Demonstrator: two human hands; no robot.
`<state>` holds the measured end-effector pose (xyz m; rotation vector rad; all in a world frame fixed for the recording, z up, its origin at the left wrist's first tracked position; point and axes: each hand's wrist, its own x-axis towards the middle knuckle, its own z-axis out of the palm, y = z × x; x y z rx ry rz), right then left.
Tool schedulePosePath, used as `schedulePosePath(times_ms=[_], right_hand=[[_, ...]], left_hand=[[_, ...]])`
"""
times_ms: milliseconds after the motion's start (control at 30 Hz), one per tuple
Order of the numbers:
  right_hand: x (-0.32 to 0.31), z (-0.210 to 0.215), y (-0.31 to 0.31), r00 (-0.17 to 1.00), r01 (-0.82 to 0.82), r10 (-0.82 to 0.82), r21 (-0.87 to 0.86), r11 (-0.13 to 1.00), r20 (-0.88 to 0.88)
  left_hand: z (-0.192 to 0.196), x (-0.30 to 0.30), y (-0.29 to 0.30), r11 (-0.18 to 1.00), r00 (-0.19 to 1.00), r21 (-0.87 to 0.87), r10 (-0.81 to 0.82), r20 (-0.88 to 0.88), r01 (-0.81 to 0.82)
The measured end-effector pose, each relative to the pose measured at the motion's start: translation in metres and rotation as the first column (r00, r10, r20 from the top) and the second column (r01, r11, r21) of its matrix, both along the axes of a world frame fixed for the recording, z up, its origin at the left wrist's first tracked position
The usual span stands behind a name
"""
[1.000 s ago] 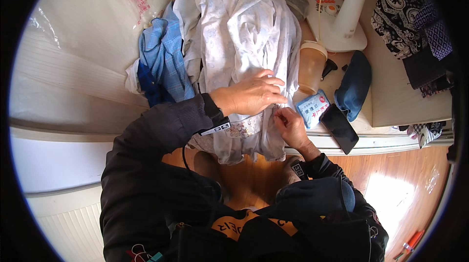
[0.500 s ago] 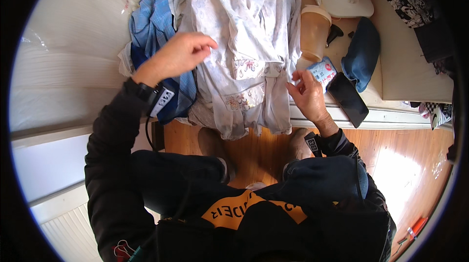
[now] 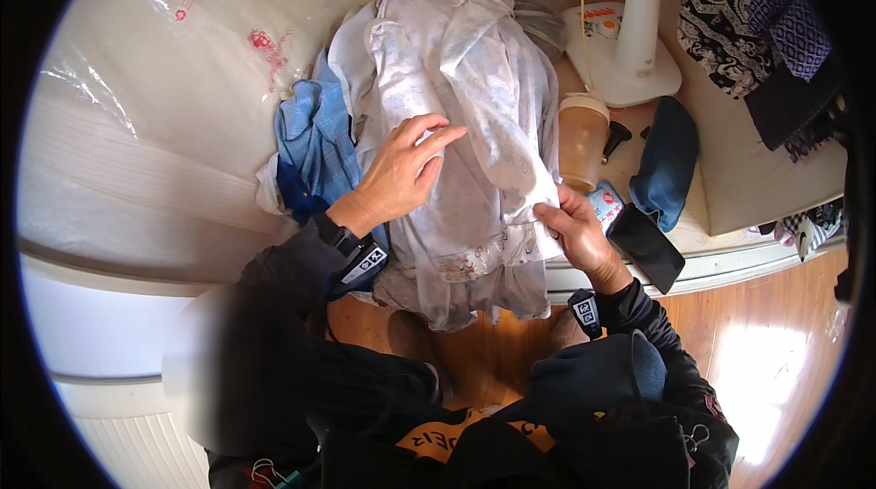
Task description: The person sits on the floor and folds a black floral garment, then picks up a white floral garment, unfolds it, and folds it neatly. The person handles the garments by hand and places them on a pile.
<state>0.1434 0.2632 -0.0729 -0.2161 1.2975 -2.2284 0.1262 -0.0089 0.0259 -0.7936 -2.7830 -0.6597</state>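
Observation:
A pale, faintly patterned shirt point(image 3: 484, 69) lies spread over a pile of clothes in front of me, its lower edge hanging toward the floor. My right hand point(image 3: 584, 238) pinches the shirt's decorated edge at its right side, thumb on top. Over the middle of the shirt is my left hand point(image 3: 397, 174), fingers extended and holding nothing; whether it touches the cloth I cannot tell. Blue checked cloth point(image 3: 315, 129) sticks out from the pile beside my left wrist.
Right of the pile stand a lidded brownish container point(image 3: 582, 147), a white fan point(image 3: 639, 42) and a dark blue pouch point(image 3: 666, 161). A black phone point(image 3: 646, 247) overlaps a light blue packet point(image 3: 604, 200) near the ledge. Patterned fabrics point(image 3: 730, 15) hang at the far right.
My right hand has taken hold of the shirt's edge. My left hand has moved right over the shirt. The view has shifted, showing more of the fan and the shirt's far end.

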Motion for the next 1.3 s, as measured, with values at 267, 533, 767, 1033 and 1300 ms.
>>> schedulePosePath(times_ms=[267, 533, 767, 1033, 1300], right_hand=[[0.016, -0.042, -0.002, 0.996, -0.016, 0.059, 0.501, 0.865, -0.07], [0.019, -0.042, -0.001, 0.815, 0.262, 0.202, 0.656, 0.708, -0.543], [0.025, -0.059, 0.008, 0.703, 0.532, 0.084, 0.6, 0.597, -0.706], [0.028, -0.046, 0.026, 0.99, -0.123, 0.142, 0.603, 0.788, 0.016], [0.029, -0.038, 0.022, 0.868, -0.488, 0.429, 0.587, 0.646, 0.25]], left_hand=[[-0.022, 0.005, -0.014, 0.998, 0.988, 0.055, 0.023, 0.15, -0.032], [-0.029, 0.0, -0.017, 0.979, 0.893, 0.129, 0.083, 0.443, -0.155], [-0.022, 0.01, -0.054, 0.969, 0.448, -0.246, 0.231, 0.863, -0.025], [-0.052, 0.075, -0.116, 0.918, 0.006, 0.086, -0.091, 0.996, -0.388], [-0.101, 0.101, -0.079, 0.831, 0.058, 0.206, -0.206, 0.977, -0.517]])
